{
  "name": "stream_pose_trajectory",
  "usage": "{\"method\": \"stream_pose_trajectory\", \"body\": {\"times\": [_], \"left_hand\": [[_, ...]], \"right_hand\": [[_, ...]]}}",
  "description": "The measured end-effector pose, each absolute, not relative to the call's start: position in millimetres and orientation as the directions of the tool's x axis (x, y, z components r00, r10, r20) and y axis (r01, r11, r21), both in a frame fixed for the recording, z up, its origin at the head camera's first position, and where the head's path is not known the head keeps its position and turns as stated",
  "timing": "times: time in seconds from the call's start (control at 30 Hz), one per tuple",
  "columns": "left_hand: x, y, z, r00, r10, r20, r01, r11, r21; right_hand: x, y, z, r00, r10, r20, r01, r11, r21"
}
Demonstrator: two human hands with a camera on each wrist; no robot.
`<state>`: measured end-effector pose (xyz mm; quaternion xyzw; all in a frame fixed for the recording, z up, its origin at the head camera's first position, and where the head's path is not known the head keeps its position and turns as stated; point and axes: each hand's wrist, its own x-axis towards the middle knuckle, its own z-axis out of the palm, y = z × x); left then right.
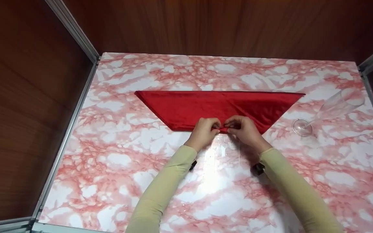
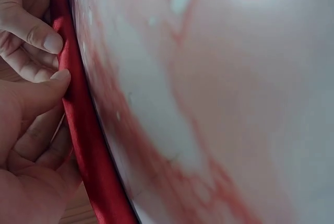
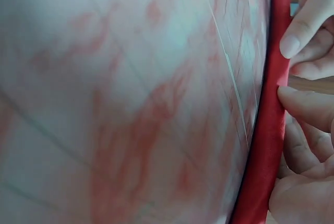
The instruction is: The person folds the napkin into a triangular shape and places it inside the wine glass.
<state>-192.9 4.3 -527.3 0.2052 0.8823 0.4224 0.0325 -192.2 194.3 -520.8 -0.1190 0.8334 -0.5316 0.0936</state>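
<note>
A shiny red cloth (image 1: 202, 106) lies on the table as a wide trapezoid, its long edge at the back and its short edge towards the person. At the middle of that near edge, the left hand (image 1: 202, 131) pinches a narrow rolled or folded strip between thumb and fingers. Close beside it, the right hand (image 1: 246, 131) pinches the same strip. In the left wrist view, both thumbs press on the red strip (image 2: 86, 125), with the fingers behind it. The right wrist view also shows the thumbs on the strip (image 3: 269, 119), a small gap apart.
A clear stemmed glass (image 1: 338, 103) stands to the right of the cloth, its round foot on the table. Red-and-white marbled tabletop (image 1: 118, 158) surrounds the cloth. Dark wood panels (image 1: 206, 29) with metal frame rails (image 1: 73, 29) enclose the back and sides.
</note>
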Motion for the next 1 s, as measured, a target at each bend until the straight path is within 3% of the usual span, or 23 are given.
{"method": "stream_pose_trajectory", "body": {"times": [0.3,0.8,1.0], "left_hand": [[-193.5,6.4,-529.6,-0.936,0.335,0.109,0.281,0.524,0.804],[-195.4,7.8,-528.5,-0.955,0.285,0.087,0.234,0.536,0.811],[-196.1,10.1,-528.8,-0.942,0.289,0.169,0.306,0.537,0.786]], "right_hand": [[-189.8,197.4,-518.9,-0.950,-0.308,0.047,-0.171,0.390,-0.905],[-194.9,198.0,-521.8,-0.954,-0.298,0.039,-0.190,0.499,-0.845],[-197.6,197.4,-520.9,-0.958,-0.287,0.020,-0.172,0.514,-0.840]]}}
